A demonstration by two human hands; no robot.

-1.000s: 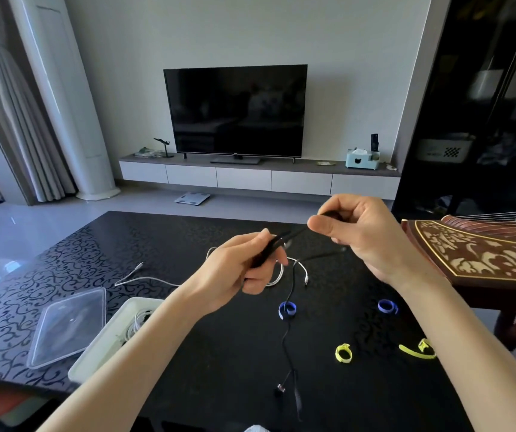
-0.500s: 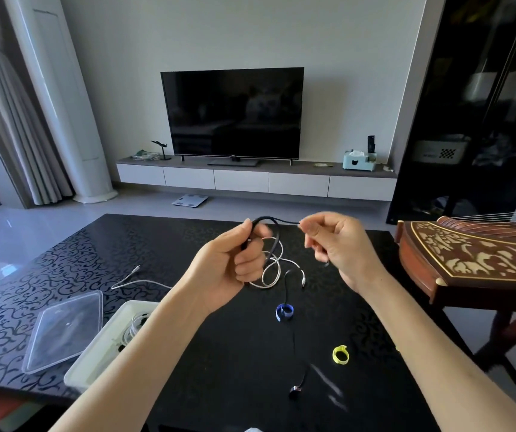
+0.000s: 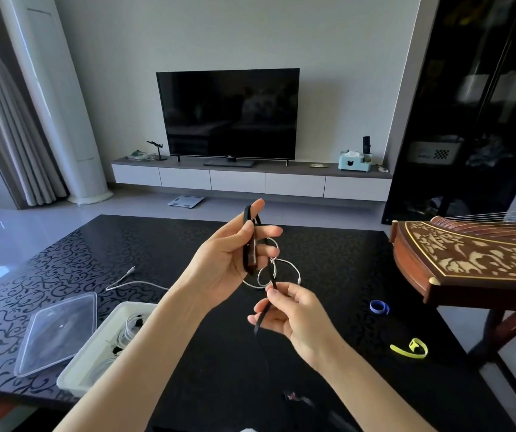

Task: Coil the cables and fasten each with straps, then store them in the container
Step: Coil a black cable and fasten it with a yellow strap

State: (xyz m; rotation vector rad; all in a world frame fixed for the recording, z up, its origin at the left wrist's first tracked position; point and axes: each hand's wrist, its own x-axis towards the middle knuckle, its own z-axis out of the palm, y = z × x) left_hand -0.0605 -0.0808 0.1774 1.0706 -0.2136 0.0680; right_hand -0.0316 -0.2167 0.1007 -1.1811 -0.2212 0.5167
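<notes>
The black patterned table [image 3: 344, 260] filled the foreground. At its near left corner sat the white container [image 3: 74, 380], coiled white cables [image 3: 129, 332] already in it, with the clear lid [image 3: 57, 332] flat just left of it. Above the table's middle, the left hand [image 3: 225, 263] curled round a loop of black cable [image 3: 245, 260]. The loop stood nearly upright, its long axis vertical. One strand dropped to the right hand [image 3: 294, 316], pinched between thumb and fingertips, then trailed toward the table's near edge. A loose white cable [image 3: 281, 263] lay on the table behind the hands. A blue strap [image 3: 379, 307] and a yellow strap [image 3: 409, 350] lay toward the table's right edge.
</notes>
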